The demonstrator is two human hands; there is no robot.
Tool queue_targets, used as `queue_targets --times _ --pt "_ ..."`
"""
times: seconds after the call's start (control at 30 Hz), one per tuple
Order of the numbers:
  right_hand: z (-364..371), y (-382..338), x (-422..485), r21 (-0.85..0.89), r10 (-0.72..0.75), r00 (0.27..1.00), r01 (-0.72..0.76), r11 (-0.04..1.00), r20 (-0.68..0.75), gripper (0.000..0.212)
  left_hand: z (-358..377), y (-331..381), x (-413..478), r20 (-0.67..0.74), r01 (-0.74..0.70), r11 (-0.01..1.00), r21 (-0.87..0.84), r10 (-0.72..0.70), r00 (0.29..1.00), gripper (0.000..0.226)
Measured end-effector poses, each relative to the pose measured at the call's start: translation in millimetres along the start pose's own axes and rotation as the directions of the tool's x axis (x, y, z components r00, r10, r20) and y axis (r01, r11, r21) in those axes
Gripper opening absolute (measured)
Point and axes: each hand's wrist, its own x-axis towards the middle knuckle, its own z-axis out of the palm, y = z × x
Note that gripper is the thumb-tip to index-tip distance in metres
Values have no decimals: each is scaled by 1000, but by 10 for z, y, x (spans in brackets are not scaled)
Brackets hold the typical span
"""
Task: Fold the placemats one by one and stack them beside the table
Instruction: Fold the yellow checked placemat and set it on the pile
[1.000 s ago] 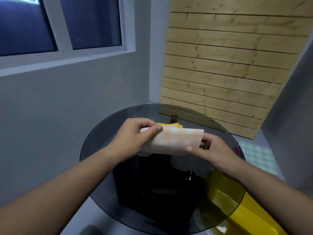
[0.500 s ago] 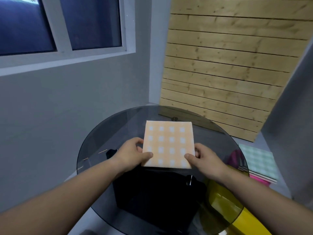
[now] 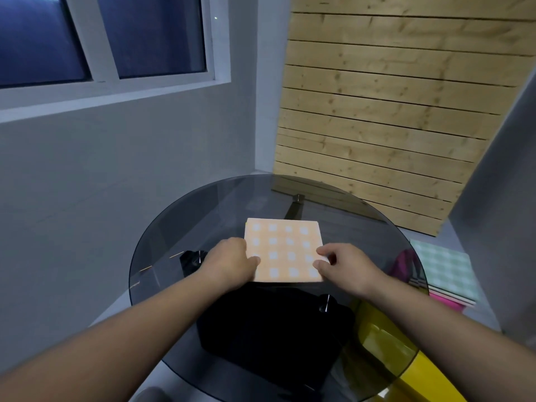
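Head view: I see my left hand [image 3: 229, 264] and right hand [image 3: 348, 268] each pinching the near edge of the orange checked placemat [image 3: 285, 248]. It lies flat on the glass tabletop [image 3: 203, 216], reaching away beyond my fingers [image 3: 324, 250].

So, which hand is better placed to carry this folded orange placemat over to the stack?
Right, probably. The right hand pinches the near right corner of the orange placemat, and the stack lies on the floor right of the table, on that side. The left hand would have to cross over.
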Motion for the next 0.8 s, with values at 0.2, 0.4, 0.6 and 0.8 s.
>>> queue_targets --times 0.2,0.4,0.6,0.8 --pt "23 -47 -63 -163 17 999 -10 987 41 40 72 78 -36 21 15 987 159 -19 1000 29" --pt "37 3 -78 -135 -78 995 68 989 -69 43 108 27 -61 -48 -239 951 194 253 966 63" --pt "129 -134 -62 -186 -139 990 134 973 -15 43 118 82 41 -21 -140 990 -12 139 990 19" --pt "179 -128 -20 -275 -94 996 92 957 5 37 99 23 71 -35 -195 976 -99 193 981 20"
